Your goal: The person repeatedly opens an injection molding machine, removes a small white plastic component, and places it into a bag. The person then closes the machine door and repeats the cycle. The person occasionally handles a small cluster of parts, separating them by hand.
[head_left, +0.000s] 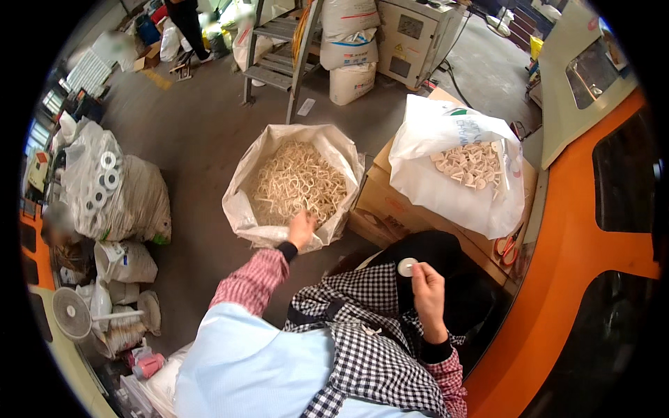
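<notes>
My right hand (428,296), above my lap, pinches a white round disc (408,267) with a small centre mark. My left hand (302,230) reaches over the near rim of an open white woven sack (240,188). Its fingers are drawn together at a heap of small cream plastic pieces (296,177), many of them curved or hook-like. What those fingers hold, if anything, is too small and blurred to name. To the right, a white plastic bag (425,188) lies open on a cardboard box (383,209), with round cream pieces with stems (470,164) on it.
Orange-handled scissors (506,249) lie at the box's right end, beside an orange machine (585,279). Stuffed sacks (146,198) and a fan (72,313) stand at left. Beyond the woven sack are metal steps (272,75), stacked sacks (352,83) and a grey cabinet (401,42).
</notes>
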`<state>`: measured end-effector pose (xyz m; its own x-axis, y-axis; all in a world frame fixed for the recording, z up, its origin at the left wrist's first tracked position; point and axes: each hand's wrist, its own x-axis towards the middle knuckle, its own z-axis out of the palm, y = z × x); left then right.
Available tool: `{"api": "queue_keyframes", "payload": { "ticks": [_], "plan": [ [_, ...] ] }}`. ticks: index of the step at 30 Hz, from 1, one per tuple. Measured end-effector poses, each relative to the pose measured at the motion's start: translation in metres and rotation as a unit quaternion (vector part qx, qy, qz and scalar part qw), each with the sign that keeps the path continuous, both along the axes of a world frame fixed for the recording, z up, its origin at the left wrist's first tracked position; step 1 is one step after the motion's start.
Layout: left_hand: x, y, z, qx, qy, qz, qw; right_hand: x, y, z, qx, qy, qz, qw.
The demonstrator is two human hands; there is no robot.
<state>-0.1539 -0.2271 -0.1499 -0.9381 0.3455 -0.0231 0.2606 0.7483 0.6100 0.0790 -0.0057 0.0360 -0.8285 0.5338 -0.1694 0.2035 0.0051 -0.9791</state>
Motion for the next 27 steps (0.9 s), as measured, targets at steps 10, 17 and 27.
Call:
{"api": "queue_keyframes", "payload": {
  "ticks": [10,17,27],
  "plan": [
    [0.103,0.059,0.126,0.387,-0.669,0.027,0.634,-0.019,-0.044,-0.022,0.21,-0.002,0.057,0.976],
    [-0.017,0.021,-0.059,0.468,-0.528,0.298,0.643,0.061,-0.001,-0.006,-0.508,0.021,-0.062,0.859],
    [-0.061,0.005,-0.137,0.379,-0.508,0.249,0.732,0.118,-0.002,0.004,-0.349,0.119,-0.263,0.891]
  ]
}}
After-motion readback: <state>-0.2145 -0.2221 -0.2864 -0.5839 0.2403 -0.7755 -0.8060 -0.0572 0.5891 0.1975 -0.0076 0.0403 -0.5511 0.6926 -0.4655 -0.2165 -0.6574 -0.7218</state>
